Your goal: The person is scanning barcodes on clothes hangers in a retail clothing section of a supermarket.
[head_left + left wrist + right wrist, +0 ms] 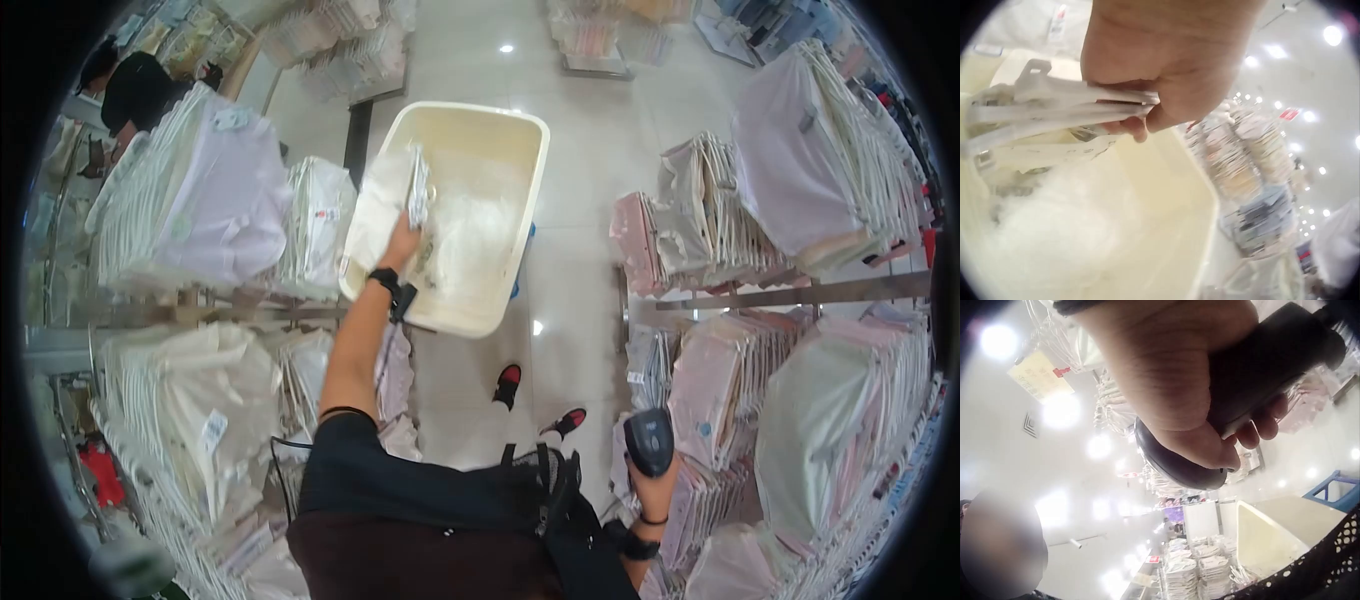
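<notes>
In the head view my left hand point(403, 243) is over the left side of a large cream plastic tub point(480, 118). It grips a few white hangers point(1066, 115) that carry pale garments in clear covers point(383, 200). The left wrist view shows the thumb and fingers closed round the hanger bars, with the tub's inner wall point(1172, 187) below. My right hand point(655, 492), low at the right, holds a black handheld barcode scanner point(651, 445). In the right wrist view its fingers wrap the scanner's handle point(1260, 369).
Racks of covered pastel garments point(215, 190) line the left side, and more garments point(800, 150) hang at the right. A tiled aisle point(580, 250) runs between them. A blue stool point(1334, 490) shows beside the tub. Another person point(145, 90) is at the far left.
</notes>
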A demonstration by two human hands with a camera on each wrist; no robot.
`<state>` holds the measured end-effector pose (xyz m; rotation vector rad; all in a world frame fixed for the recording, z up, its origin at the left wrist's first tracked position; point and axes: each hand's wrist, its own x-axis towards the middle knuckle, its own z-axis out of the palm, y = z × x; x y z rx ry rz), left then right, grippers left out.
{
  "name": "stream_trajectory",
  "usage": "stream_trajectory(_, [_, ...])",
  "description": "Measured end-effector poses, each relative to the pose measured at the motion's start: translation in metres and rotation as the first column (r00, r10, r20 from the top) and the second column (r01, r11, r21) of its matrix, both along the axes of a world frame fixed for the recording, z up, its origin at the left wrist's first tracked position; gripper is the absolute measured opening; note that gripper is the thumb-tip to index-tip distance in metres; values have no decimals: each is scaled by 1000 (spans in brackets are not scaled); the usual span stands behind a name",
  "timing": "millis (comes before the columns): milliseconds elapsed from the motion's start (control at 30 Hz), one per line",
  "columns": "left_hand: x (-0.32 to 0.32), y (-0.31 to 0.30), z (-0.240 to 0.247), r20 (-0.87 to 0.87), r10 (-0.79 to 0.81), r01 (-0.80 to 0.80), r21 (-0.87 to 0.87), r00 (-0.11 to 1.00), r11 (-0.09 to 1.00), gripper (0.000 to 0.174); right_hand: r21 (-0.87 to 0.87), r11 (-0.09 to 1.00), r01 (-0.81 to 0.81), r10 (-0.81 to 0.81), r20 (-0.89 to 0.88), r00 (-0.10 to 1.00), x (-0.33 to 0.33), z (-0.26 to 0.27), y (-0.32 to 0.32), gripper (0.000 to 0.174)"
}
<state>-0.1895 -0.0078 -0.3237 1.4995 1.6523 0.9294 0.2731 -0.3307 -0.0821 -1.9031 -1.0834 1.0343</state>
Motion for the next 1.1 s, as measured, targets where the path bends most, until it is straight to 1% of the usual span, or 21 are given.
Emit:
stream_trajectory(33, [1, 1, -40, -8, 26, -26, 45, 1000, 999, 36, -39, 999, 38, -39, -14, 999, 0, -8, -1, 33])
stream_trajectory(67, [9, -4, -59, -91, 98, -101, -25, 991, 995, 35, -58, 997, 58, -57, 9, 998, 1, -15, -3, 33])
stream_trajectory(100, [19, -9, -67, -104, 98, -94, 47, 990, 994, 36, -81, 994, 71, -69, 36, 997, 3, -22, -5, 33])
stream_trajectory(167, [32, -15, -89, -222, 169, -152, 92, 960, 984, 37, -128, 988, 91, -83, 65, 994, 7, -34, -14, 33])
stream_trajectory(200, [35, -15, -94, -224, 170, -157, 75, 960, 985, 37, -164, 980, 111, -99, 81, 992, 8, -39, -16, 34])
stream_trajectory(267, [41, -17, -98, -152, 142, -118, 156, 978, 981, 38, -193, 971, 142, -127, 88, 988, 10, -52, -18, 36])
stream_trajectory(333, [48, -24, -107, -187, 115, -94, 115, 976, 989, 38, -251, 941, 227, -207, 102, 973, 5, -58, -21, 43])
stream_trajectory(467, [66, -24, -125, -235, 97, -85, 63, 967, 994, 39, -200, 959, 200, -161, 195, 967, -8, -57, -10, 45])
stream_trajectory(567, [84, -20, -130, -220, 102, -112, -33, 970, 993, 39, -206, 966, 155, -133, 119, 984, -8, -50, -3, 45])
stream_trajectory(633, [94, -20, -129, -87, 25, -37, -141, 996, 989, 44, -230, 960, 160, -143, 89, 986, -5, -52, -5, 44])
stream_trajectory(667, [96, -21, -127, -41, -29, 17, -276, 999, 961, 58, -231, 960, 160, -143, 88, 986, -4, -52, -5, 44])
stream_trajectory(700, [95, -23, -133, -42, -31, 18, -276, 999, 961, 58, -247, 956, 161, -151, 58, 987, -3, -51, -5, 44])
stream_trajectory(767, [95, -30, -151, -192, -73, -26, -469, 979, 883, 72, -262, 951, 166, -164, 28, 986, -4, -50, -7, 43])
stream_trajectory(800, [96, -31, -151, -191, -77, -22, -468, 979, 883, 72, -223, 959, 174, -164, 64, 984, -5, -49, -10, 43])
stream_trajectory(867, [93, -30, -149, -30, -35, 10, -595, 999, 804, 78, -181, 966, 186, -170, 98, 980, -5, -47, -16, 44])
stream_trajectory(900, [92, -27, -146, -30, -42, 16, -591, 999, 806, 78, -206, 963, 174, -159, 88, 983, -4, -45, -20, 45])
stream_trajectory(967, [92, -21, -138, 95, 29, 35, -611, 995, 791, 78, -221, 959, 175, -162, 76, 984, -4, -44, -30, 47])
stream_trajectory(1000, [98, -21, -119, 56, 36, 1, -554, 998, 832, 63, -204, 958, 201, -178, 125, 976, -4, -45, -38, 49])
stream_trajectory(1033, [89, -15, -131, -126, -231, 160, -419, 965, 894, 38, -184, 953, 242, -209, 180, 961, -5, -43, -48, 51])
stream_trajectory(1067, [80, -5, -154, -325, -453, 366, -295, 830, 883, 20, -121, 930, 346, -311, 239, 920, -17, -28, -49, 53])
stream_trajectory(1100, [91, -10, -167, 184, -50, 51, -1, 982, 999, 13, -80, 957, 280, -259, 211, 943, -13, -22, -54, 52])
